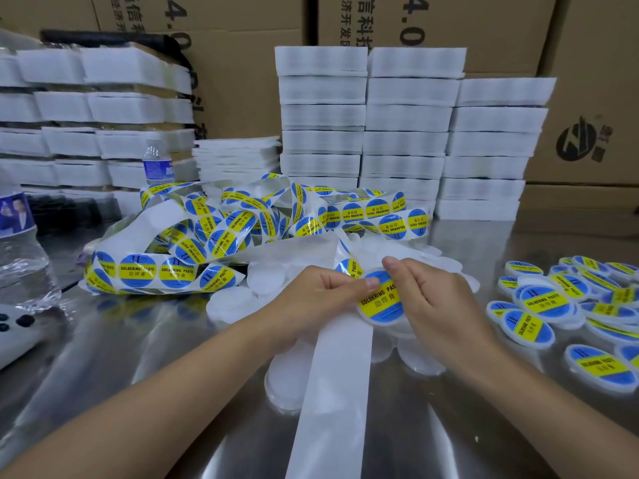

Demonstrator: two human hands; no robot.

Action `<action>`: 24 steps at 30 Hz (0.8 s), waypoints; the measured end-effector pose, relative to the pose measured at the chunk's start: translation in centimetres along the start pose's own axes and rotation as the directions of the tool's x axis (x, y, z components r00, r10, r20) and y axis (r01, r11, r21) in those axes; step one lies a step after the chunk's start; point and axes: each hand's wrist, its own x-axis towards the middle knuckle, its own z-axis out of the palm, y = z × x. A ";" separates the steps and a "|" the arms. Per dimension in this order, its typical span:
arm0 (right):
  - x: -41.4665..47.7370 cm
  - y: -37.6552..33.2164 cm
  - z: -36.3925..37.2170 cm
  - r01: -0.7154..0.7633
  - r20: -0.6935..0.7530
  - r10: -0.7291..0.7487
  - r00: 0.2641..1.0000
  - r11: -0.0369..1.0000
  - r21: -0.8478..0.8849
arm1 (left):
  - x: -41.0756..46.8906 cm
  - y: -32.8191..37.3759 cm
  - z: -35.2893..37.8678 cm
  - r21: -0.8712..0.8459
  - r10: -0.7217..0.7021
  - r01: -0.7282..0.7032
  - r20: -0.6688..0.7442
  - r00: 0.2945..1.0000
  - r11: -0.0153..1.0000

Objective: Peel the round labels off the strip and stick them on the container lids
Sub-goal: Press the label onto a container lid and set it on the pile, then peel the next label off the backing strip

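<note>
Two hands are working over a steel table [138,357]. R hand [428,299] is gripping a white lid [383,323], fingers curled round its edge. L hand [321,288] is pinching the backing strip [339,375], w/ thumb tip pressing a blue & yellow label [378,302] onto that lid. Labelled lids [539,305] are lying at right. Blank lids [235,302] are sitting beside a tangled label heap [207,236] behind.
</note>
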 end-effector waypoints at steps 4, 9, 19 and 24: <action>0.2 -0.1 -0.2 -0.002 -0.033 0.003 0.999 1.000 0.017 | 0.0 0.0 0.2 0.011 0.039 -0.039 0.008 0.999 0.999; 1.1 0.6 -1.0 -0.019 -0.134 0.020 0.991 1.000 0.002 | 0.0 0.3 0.1 0.041 0.051 -0.050 -0.042 0.998 0.998; 4.2 7.1 -6.1 -0.440 -0.336 0.313 0.888 0.790 -0.427 | 0.3 -0.1 -0.7 0.128 0.183 -0.184 0.023 0.983 0.974; 4.5 10.4 -9.0 -0.640 -0.324 0.563 0.760 0.565 -0.521 | 0.7 0.3 -1.0 0.122 0.206 -0.187 -0.167 0.964 0.975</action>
